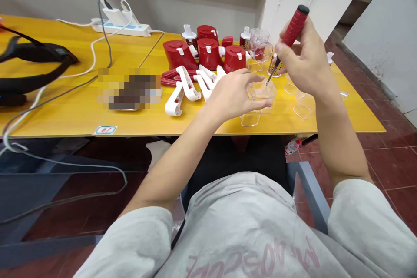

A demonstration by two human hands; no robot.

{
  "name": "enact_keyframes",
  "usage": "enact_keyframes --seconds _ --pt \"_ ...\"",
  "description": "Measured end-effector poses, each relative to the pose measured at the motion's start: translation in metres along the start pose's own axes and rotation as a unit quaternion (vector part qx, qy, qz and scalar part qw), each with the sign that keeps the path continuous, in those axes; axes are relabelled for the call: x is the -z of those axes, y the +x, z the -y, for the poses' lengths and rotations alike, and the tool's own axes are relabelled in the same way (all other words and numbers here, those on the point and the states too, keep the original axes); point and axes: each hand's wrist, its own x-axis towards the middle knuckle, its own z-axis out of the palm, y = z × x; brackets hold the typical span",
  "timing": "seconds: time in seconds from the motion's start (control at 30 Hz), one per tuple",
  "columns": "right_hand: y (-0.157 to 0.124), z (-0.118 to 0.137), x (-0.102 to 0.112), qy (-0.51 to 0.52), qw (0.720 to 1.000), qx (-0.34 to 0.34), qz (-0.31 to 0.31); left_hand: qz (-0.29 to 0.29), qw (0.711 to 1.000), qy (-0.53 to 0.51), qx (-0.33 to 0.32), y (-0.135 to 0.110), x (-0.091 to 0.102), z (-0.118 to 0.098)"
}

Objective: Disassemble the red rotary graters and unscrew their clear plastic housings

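My right hand (301, 54) grips the red handle of a screwdriver (295, 26) with a black end cap. The screwdriver tilts, and its dark shaft runs down to a clear plastic cup (263, 90) that has a round top. Around the left side of that cup curls my left hand (239, 91), thumb in front and fingers behind, holding it. Just behind my left hand lie white curved handles (187, 84) and red handle pieces (170, 79). Several red housings (208, 54) stand farther back. More clear plastic parts (302, 106) lie to the right.
A white power strip (130, 28) with plugs and cables sits at the back left. A black headset (35, 56) lies at the far left, and a blurred dark object (133, 91) lies nearer. A bottle (293, 147) is below the table's front edge.
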Motion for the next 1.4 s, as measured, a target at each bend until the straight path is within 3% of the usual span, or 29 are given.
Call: enact_keyframes --seconds 0.17,0.47,0.73,1.07,1.4 --pt "0.006 0.019 0.005 -0.126 0.992 -0.015 0.015 0.008 1.000 0.017 0.004 0.000 0.003 -0.003" --pt "0.007 0.031 0.023 -0.158 0.986 0.029 0.030 0.007 1.000 0.014 0.010 0.000 0.001 -0.004" --pt "0.024 0.016 0.018 -0.119 0.992 -0.024 0.044 0.006 1.000 0.015 0.012 0.000 0.001 -0.004" --pt "0.022 0.045 0.019 -0.156 0.979 0.062 0.113 0.012 1.000 0.017 0.019 0.000 0.001 -0.003" --pt "0.017 0.048 0.021 -0.239 0.968 0.066 0.042 0.012 1.000 0.009 0.022 -0.001 0.001 -0.006"
